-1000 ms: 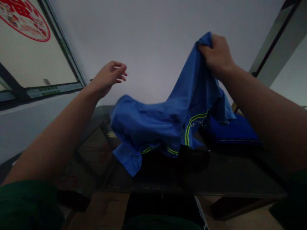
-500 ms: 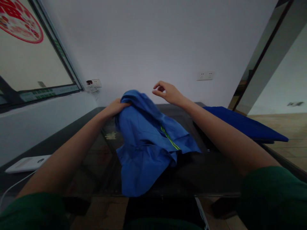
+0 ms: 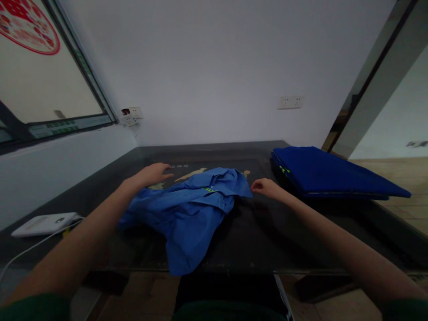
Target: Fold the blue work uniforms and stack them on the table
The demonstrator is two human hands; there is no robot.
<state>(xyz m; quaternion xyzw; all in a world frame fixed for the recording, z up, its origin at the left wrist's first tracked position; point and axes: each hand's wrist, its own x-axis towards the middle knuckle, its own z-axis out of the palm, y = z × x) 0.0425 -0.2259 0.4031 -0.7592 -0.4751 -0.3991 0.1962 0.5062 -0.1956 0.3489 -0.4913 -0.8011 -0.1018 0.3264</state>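
Note:
A crumpled blue garment (image 3: 197, 214) with a thin yellow-green stripe lies on the dark table (image 3: 267, 249), part of it reaching the front edge. Over its upper left side is my left hand (image 3: 154, 174), fingers apart and holding nothing. My right hand (image 3: 266, 187) is at the garment's right corner, its fingers pressed together on the edge of the cloth.
Dark blue folded cloth (image 3: 334, 174) lies on the table's right side, overhanging its edge. A white device (image 3: 45, 224) with a cable sits at the left. Behind the table is a wall with sockets (image 3: 290, 102); a window is at the upper left.
The blue garment has come down from its raised position and spread leftward on the table. My left hand has let go of it; my right hand has lowered to its right corner.

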